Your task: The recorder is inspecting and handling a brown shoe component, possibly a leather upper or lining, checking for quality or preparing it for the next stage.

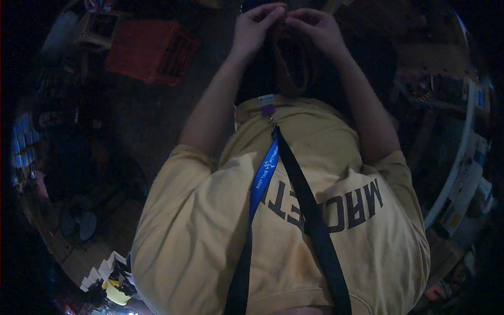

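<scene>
Right of the red crate (142,50), the left hand (251,32) and, farther to the right, the right hand (319,32) meet almost fingertip to fingertip, each narrowed to a pinch of thumb and finger at the upper end of a brown strap (282,65). The strap falls in a long loop, also right of the crate, with its lower bend near the hem of the tan shirt (294,142). The crate shows one plain face and, on its right, an openwork side; its contents are too dark to make out. Just beyond its upper left corner is a pale-framed box (98,27), its inside likewise dim. Well below the crate and to its left are a fan (79,218) and, lower again, a cluster of white cartons (107,270). Dark floor (152,113) runs below the crate and along its right side, up to the left forearm. Far to the crate's right, past the right forearm, the pale edge of a cluttered counter (452,178) curves downward.
</scene>
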Action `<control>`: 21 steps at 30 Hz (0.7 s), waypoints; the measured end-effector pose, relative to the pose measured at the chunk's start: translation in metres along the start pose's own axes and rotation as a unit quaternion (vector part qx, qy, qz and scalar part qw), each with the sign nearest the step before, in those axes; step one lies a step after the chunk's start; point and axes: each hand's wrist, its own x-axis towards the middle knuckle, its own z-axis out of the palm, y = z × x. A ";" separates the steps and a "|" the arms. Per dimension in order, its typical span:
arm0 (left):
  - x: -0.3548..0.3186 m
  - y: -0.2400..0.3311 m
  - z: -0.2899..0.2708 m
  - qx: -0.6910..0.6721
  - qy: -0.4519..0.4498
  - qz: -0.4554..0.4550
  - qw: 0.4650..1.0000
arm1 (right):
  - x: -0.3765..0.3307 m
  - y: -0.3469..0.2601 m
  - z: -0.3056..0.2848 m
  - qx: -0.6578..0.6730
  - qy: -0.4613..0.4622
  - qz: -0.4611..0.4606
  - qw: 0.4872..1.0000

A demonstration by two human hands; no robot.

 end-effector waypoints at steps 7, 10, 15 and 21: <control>0.002 -0.006 -0.003 0.000 -0.001 -0.010 1.000 | -0.003 0.005 0.005 0.038 0.015 0.012 0.999; 0.007 -0.008 -0.005 -0.020 -0.008 -0.020 1.000 | -0.003 0.003 0.005 0.096 0.001 0.009 0.995; 0.002 -0.010 -0.003 0.014 0.003 0.020 1.000 | -0.004 0.010 0.003 0.079 0.012 -0.019 0.997; 0.007 -0.026 -0.008 0.034 0.011 0.024 0.999 | -0.006 -0.009 0.009 0.017 0.021 -0.021 0.999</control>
